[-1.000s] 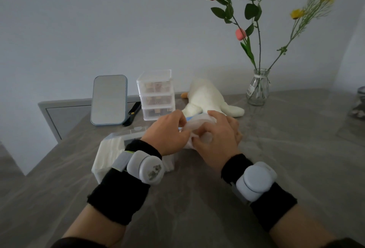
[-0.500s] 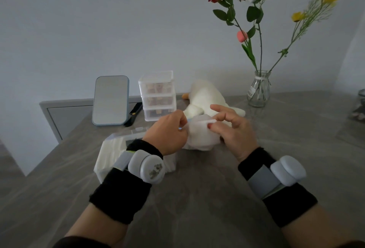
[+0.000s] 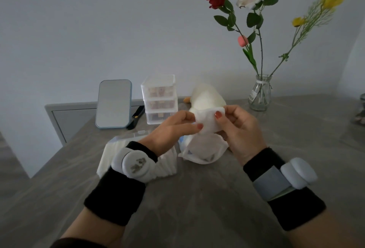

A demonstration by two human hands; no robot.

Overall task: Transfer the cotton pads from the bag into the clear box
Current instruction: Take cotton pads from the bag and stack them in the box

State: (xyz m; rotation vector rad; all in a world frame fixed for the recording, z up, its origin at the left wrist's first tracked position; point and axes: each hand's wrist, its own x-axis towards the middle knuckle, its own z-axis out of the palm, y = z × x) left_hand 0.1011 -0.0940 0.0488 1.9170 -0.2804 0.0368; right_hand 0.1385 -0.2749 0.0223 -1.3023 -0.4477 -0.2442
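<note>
A small stack of white cotton pads (image 3: 207, 122) is held up in the air between both hands. My left hand (image 3: 173, 129) pinches its lower left edge, and my right hand (image 3: 239, 127) pinches its upper right corner with the thumb on top. Below them the thin white plastic bag (image 3: 203, 151) lies open on the grey table, its mouth facing me. To the left, partly hidden by my left wrist, stands the clear box (image 3: 138, 155), filled with a row of white cotton pads.
At the back stand a blue-framed mirror (image 3: 114, 103), a clear three-drawer organiser (image 3: 160, 99), a white plush toy (image 3: 207, 97) and a glass vase (image 3: 260, 93) with flowers. The table's left edge (image 3: 65, 145) runs diagonally near the box.
Both hands have risen from the bag, drawing a stack of cotton pads out of it and up. The right hand has swung out to the right; the bag now lies slack and open.
</note>
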